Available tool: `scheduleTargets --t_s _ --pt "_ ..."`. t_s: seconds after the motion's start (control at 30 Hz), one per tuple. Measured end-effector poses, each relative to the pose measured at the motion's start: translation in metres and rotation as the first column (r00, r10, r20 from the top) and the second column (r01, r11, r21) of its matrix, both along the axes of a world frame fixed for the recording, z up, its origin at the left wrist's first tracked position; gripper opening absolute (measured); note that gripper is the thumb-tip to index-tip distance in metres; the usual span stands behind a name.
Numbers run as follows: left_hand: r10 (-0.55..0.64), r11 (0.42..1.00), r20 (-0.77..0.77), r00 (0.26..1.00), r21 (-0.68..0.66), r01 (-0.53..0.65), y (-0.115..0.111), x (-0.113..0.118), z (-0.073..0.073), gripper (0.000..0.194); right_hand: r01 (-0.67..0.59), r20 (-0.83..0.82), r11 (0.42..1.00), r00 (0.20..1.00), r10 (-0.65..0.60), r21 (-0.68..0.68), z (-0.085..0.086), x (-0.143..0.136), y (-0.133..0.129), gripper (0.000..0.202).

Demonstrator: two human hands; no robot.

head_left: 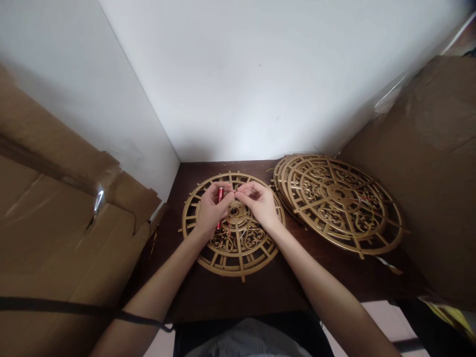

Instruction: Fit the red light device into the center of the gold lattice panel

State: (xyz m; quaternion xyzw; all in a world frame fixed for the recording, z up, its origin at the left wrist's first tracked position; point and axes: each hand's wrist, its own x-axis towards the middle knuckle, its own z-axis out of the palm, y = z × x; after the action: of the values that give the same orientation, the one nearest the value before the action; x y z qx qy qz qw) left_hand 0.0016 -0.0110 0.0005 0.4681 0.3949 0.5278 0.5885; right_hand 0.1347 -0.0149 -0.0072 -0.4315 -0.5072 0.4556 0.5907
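Observation:
A round gold openwork disc [241, 265] with scrollwork and short spokes past its rim lies on the dark table under both my hands. My left hand [212, 210] is closed, with a slim red metallic rod [220, 193] held across its palm. Its thumb and index finger also pinch close to the disc's centre. Opposite it, my right hand [262, 204] is closed in a pinch, its fingertips meeting those of the left. Something tiny and reddish seems to sit between them, too small to name. Thin wires run over the disc near its hub.
Several similar gold discs [336, 198] are stacked at the right on the dark tabletop [223, 302]. Cardboard [55, 238] stands at the left, and more cardboard [420, 173] at the right. A white wall [260, 89] rises behind. A black cord [85, 308] crosses my left forearm.

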Motion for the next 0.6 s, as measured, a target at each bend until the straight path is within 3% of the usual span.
scheduleTargets --t_s 0.6 --pt "-0.013 1.000 -0.029 0.999 -0.001 0.013 -0.0009 0.0003 0.0024 0.029 0.018 0.022 1.000 1.000 -0.018 -0.008 0.0020 -0.0002 -0.0005 0.014"
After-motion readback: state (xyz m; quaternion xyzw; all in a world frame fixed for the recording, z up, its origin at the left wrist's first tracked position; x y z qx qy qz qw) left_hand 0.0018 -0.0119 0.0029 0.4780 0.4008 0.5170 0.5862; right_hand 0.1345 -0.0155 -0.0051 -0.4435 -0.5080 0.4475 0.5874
